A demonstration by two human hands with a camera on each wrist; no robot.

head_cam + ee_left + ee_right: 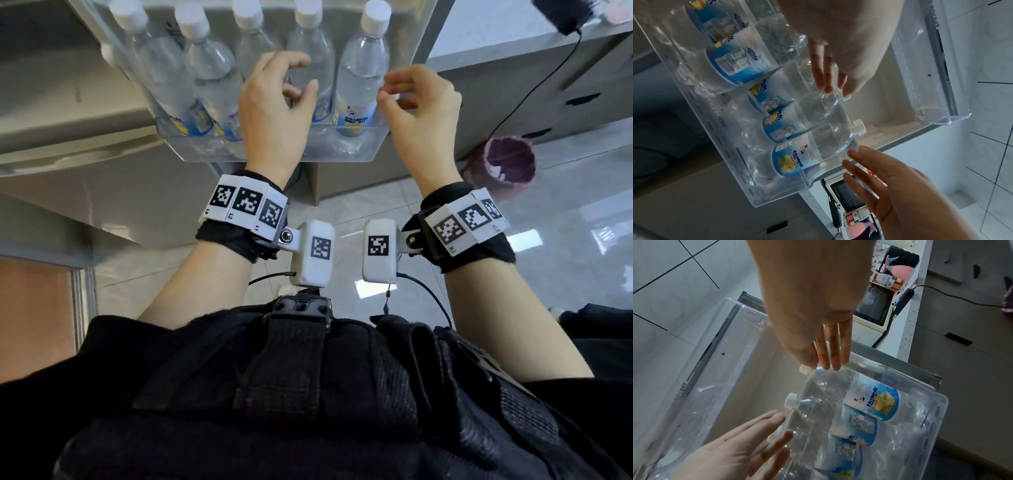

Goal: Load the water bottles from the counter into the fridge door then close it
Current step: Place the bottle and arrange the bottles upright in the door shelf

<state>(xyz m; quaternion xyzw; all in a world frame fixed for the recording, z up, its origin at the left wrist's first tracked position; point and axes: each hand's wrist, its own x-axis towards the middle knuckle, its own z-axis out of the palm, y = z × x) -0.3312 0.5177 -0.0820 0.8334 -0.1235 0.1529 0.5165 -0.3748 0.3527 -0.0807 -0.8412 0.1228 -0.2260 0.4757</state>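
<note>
Clear door bin (pixel 342 156) holds maybe five bottles (pixel 359 78); both hands empty.

Five water bottles (pixel 212 73), each with a white cap and a blue-and-yellow label, stand in one clear door shelf (pixel 342 156); a second, upper door shelf (pixel 925 91) shows in the wrist views. Two hands: left hand (pixel 274 113) and right hand (pixel 424 116). One pink waste bin (pixel 507 164) stands on the floor.
</note>
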